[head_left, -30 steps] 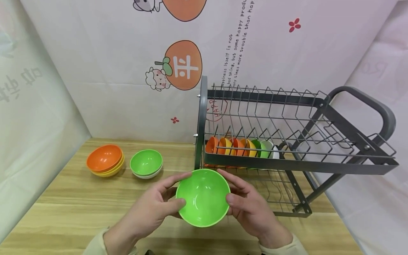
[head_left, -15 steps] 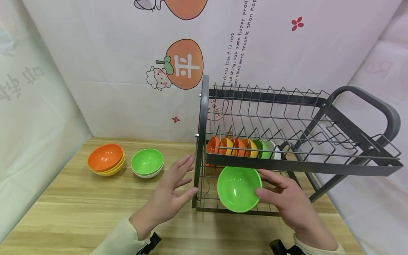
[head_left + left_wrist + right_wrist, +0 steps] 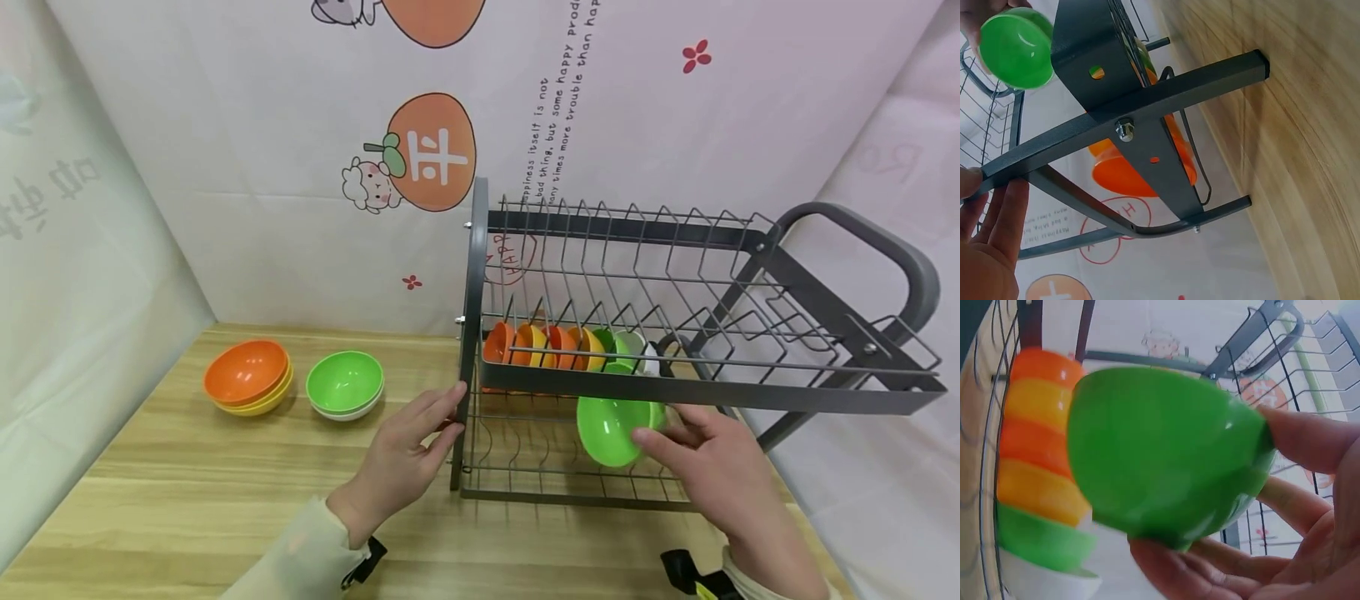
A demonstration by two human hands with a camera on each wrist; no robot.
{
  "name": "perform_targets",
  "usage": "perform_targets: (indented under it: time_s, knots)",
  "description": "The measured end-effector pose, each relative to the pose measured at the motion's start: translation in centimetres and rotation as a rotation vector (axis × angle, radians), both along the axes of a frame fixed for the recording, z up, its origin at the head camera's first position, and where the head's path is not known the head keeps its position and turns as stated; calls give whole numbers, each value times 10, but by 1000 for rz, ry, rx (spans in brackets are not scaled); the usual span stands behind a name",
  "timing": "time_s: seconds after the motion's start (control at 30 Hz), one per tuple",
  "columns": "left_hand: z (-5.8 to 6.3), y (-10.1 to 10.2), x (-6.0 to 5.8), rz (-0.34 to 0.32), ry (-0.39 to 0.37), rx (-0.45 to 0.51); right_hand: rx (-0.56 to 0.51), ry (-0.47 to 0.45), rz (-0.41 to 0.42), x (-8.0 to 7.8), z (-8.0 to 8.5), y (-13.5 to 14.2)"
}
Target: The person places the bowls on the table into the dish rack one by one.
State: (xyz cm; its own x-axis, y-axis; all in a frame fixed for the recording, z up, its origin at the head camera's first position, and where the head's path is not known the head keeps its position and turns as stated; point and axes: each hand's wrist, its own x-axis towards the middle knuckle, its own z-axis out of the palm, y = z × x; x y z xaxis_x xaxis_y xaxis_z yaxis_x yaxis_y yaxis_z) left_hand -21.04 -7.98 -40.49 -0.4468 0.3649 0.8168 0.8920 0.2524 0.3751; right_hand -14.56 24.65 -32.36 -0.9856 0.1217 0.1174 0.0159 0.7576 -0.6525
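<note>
My right hand [image 3: 723, 462] pinches a green bowl [image 3: 609, 427] by its right side, thumb at the rim. The bowl is tilted, between the upper and lower tiers of a dark metal dish rack [image 3: 474, 283]. In the right wrist view, the green bowl's outside [image 3: 1160, 450] fills the middle, with fingers below and beside it. My left hand [image 3: 405, 454] holds the rack's left post; the left wrist view shows the thumb and fingers on either side of the post [image 3: 1066, 137]. A row of orange, yellow, green and white bowls [image 3: 531, 343] stands on edge at the rack's back.
On the wooden table [image 3: 187, 500], left of the rack, sit a stack of orange and yellow bowls [image 3: 247, 373] and a green bowl on a white one [image 3: 345, 383]. The rack's upper tier [image 3: 675, 382] overhangs the right hand. A printed cloth [image 3: 300, 250] hangs behind.
Both hands held the green bowl at first; the left let go and moved left onto the rack's post. The right hand has carried the bowl right and back, in under the upper tier.
</note>
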Motion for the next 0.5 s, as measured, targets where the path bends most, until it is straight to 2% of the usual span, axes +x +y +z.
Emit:
perform_targets:
  time_s: [0.1,0.23,0.3,0.37,0.43,0.5]
  knots:
    - [-1,0,0,3,-3,10,90,66,-36,-1,-1,4]
    - [-2,1,-1,2,-6,21,241,242,-86,-5,-4,11]
    - [-2,2,-1,2,-1,23,319,292,-113,-9,-4,15]
    - [-2,2,-1,4,-2,23,379,347,-128,-14,-5,17]
    - [-3,2,-1,4,-5,25,443,439,-118,-22,-8,20]
    - [-3,1,-1,6,-9,24,492,451,-116,-32,-9,21]
